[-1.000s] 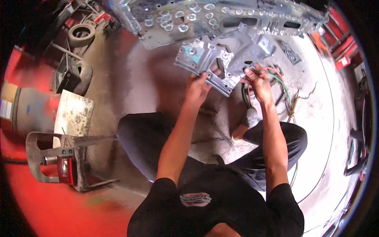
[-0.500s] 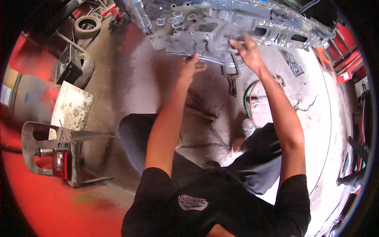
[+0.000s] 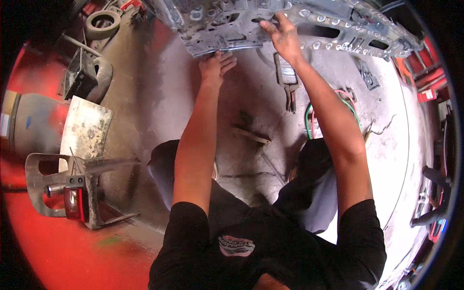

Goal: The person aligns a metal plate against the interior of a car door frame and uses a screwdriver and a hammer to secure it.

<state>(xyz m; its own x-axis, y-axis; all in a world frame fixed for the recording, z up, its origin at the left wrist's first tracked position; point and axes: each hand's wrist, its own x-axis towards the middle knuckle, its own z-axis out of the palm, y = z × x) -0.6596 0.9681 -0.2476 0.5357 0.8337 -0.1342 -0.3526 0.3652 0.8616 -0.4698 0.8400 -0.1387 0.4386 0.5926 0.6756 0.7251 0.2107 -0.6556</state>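
A grey metal vehicle body panel (image 3: 232, 36), pierced with holes and dotted with round weld-like marks, spans the top of the view. My left hand (image 3: 218, 66) is at its near lower edge, fingers stretched and apart, the fingertips partly against the edge. My right hand (image 3: 286, 39) rests on the panel beside an oblong hole, with its fingers spread on the metal. Just below the panel, close to my right wrist, is a pair of long-jawed locking pliers (image 3: 289, 89). Whether the pliers touch the panel I cannot tell.
On the left lies a tipped plastic chair (image 3: 36, 186) with a red tail light (image 3: 75, 202) on it. Behind are a pale sheet (image 3: 87, 128), a black box (image 3: 81, 79) and a tyre (image 3: 102, 24). Green and red hoses (image 3: 309, 118) coil near my right knee.
The panel has shifted left in view, and both hands have moved left and up with it. My right hand, blurred before, now lies on the panel.
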